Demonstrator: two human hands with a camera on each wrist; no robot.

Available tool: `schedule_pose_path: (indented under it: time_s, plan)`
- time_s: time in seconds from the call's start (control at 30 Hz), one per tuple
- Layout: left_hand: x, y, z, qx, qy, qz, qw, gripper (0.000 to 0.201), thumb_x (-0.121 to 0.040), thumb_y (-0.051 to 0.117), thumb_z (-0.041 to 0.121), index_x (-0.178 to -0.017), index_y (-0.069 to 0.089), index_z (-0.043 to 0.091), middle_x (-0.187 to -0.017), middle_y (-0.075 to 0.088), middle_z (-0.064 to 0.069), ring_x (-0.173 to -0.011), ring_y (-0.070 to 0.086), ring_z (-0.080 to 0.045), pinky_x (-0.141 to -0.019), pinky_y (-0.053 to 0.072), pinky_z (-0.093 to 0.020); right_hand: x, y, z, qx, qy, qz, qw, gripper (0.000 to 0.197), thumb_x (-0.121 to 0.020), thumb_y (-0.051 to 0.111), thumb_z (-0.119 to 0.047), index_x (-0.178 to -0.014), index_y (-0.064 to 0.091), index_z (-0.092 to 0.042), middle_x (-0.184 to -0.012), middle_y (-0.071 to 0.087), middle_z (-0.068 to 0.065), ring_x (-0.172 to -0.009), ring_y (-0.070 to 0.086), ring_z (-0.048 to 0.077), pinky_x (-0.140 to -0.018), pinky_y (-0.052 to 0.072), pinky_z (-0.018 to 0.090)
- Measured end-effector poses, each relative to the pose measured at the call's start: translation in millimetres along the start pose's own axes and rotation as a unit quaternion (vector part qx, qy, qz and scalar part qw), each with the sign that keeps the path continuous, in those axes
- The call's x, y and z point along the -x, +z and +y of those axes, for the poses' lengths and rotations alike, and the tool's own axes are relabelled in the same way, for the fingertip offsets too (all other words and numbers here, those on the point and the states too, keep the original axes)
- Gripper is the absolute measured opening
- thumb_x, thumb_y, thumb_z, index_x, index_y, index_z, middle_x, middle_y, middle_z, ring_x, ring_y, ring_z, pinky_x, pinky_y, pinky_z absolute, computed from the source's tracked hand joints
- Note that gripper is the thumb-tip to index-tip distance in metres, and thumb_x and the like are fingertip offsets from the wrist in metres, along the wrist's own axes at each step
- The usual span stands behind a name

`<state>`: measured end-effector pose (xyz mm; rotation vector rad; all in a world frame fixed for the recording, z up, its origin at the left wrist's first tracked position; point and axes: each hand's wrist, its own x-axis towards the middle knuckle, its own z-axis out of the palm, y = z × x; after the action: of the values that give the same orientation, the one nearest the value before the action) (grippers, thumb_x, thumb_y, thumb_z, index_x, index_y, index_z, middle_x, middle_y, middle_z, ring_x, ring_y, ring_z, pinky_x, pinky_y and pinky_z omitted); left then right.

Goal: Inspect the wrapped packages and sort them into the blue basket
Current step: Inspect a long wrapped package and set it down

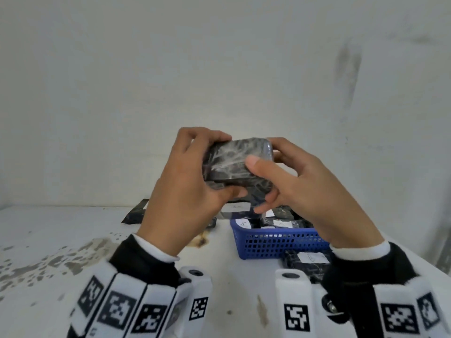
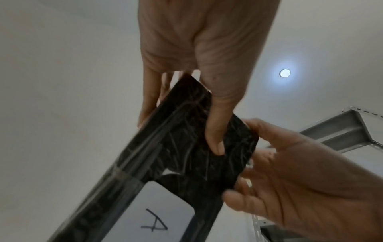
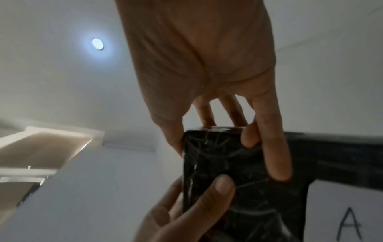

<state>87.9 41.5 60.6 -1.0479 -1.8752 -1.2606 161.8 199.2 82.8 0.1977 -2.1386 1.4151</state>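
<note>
Black, crinkled plastic film wraps the flat package [image 1: 240, 164] that both hands hold up in the air above the table [image 1: 61, 230], the left hand [image 1: 188, 181] curled round its left end and the right hand [image 1: 300, 189] pinching its right end. From below, the wrist views show a white label [image 2: 153, 214] marked "A" on its underside (hidden from the head view). Beyond the hands, the blue basket [image 1: 273, 242], perforated plastic, sits on the stained white tabletop with labelled packages inside, close to a plain wall.

black package [image 1: 240, 162] (white label [image 2: 157, 211]), blue basket [image 1: 275, 242]
</note>
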Motion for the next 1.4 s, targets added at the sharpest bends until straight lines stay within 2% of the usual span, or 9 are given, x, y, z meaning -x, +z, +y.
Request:
schedule_pose_path:
  time_s: [0.07,0.13,0.23,0.37,0.47,0.77,0.87,1.03,1.4]
  plan:
    - [-1.2,-3.9,1.8,0.036,-0.04,-0.023,0.998,0.077,-0.066,0.084,0.043,-0.132,0.047,0.033,-0.129,0.044,0.01,-0.111,0.048,0.012,-0.086,0.048,-0.009,-2.8,-6.1,2.6,-0.04,0.02,0.01,0.999,0.019,-0.091,0.067,-0.037,-0.108,0.07,-0.03,-0.108,0.069,0.001,-0.051,0.063,0.01,-0.069,0.063,0.041]
    - [-2.5,-8.6,4.4,0.093,-0.107,-0.051,0.988,0.081,-0.071,0.07,0.06,-0.142,0.038,0.037,-0.133,0.05,0.017,-0.116,0.051,0.008,-0.088,0.048,-0.011,-4.0,-11.1,3.6,-0.074,0.027,0.013,0.997,0.021,-0.089,0.067,-0.038,-0.107,0.072,-0.027,-0.111,0.067,0.007,-0.054,0.054,0.015,-0.073,0.063,0.045]
    - [-4.0,-11.2,6.3,0.151,-0.126,-0.075,0.977,0.067,-0.079,0.065,0.059,-0.138,0.044,0.036,-0.124,0.063,0.019,-0.109,0.06,0.005,-0.087,0.047,-0.009,-3.3,-14.7,3.1,-0.098,0.015,0.006,0.995,0.036,-0.08,0.074,-0.047,-0.109,0.072,-0.027,-0.111,0.066,0.007,-0.058,0.048,0.018,-0.076,0.063,0.044]
    - [-2.9,-12.8,11.8,0.189,-0.14,-0.088,0.968,0.049,-0.081,0.06,0.057,-0.127,0.049,0.047,-0.116,0.064,0.028,-0.098,0.065,0.005,-0.086,0.052,-0.03,-2.9,-16.1,3.9,-0.089,-0.005,0.001,0.996,0.045,-0.07,0.086,-0.04,-0.11,0.07,-0.027,-0.118,0.068,0.001,-0.08,0.073,0.015,-0.078,0.063,0.042]
    - [-3.1,-13.1,14.1,0.212,-0.152,-0.083,0.962,0.045,-0.079,0.058,0.049,-0.124,0.053,0.044,-0.115,0.066,0.021,-0.096,0.068,-0.005,-0.09,0.055,-0.042,-3.2,-14.6,5.7,-0.082,-0.01,-0.002,0.997,0.05,-0.067,0.089,-0.038,-0.111,0.068,-0.027,-0.118,0.068,0.0,-0.095,0.075,0.022,-0.079,0.063,0.043]
    - [-3.3,-8.0,14.8,0.239,-0.166,-0.027,0.956,0.057,-0.065,0.07,0.047,-0.117,0.053,0.032,-0.101,0.072,0.007,-0.083,0.071,-0.008,-0.081,0.055,-0.031,-2.1,-4.4,6.0,-0.045,-0.056,0.026,0.997,0.055,-0.061,0.086,-0.05,-0.104,0.059,-0.027,-0.11,0.069,-0.004,-0.093,0.074,0.031,-0.079,0.062,0.05]
    - [-5.0,-10.4,13.4,0.258,-0.171,-0.028,0.951,0.045,-0.076,0.075,0.044,-0.114,0.055,0.03,-0.092,0.074,0.004,-0.084,0.07,-0.01,-0.084,0.058,-0.038,-2.1,-7.2,5.1,-0.065,-0.058,0.012,0.996,0.044,-0.071,0.083,-0.044,-0.102,0.06,-0.023,-0.116,0.066,0.002,-0.094,0.074,0.03,-0.077,0.063,0.047]
    - [-7.0,-15.7,10.2,0.292,-0.181,-0.032,0.939,0.032,-0.08,0.056,0.04,-0.109,0.057,0.027,-0.08,0.07,0.005,-0.082,0.066,-0.014,-0.09,0.055,-0.041,-3.1,-12.6,4.9,-0.097,-0.058,-0.005,0.994,0.015,-0.08,0.071,-0.038,-0.088,0.065,-0.027,-0.107,0.067,0.005,-0.086,0.075,0.021,-0.075,0.062,0.047]
    - [-5.5,-10.5,13.8,0.255,-0.211,-0.006,0.944,0.05,-0.067,0.08,0.051,-0.099,0.053,0.024,-0.086,0.068,0.005,-0.069,0.063,-0.015,-0.087,0.056,-0.049,-1.0,-4.5,6.4,-0.036,-0.077,0.021,0.996,0.04,-0.062,0.08,-0.05,-0.083,0.059,-0.024,-0.1,0.07,-0.002,-0.085,0.073,0.04,-0.075,0.061,0.055]
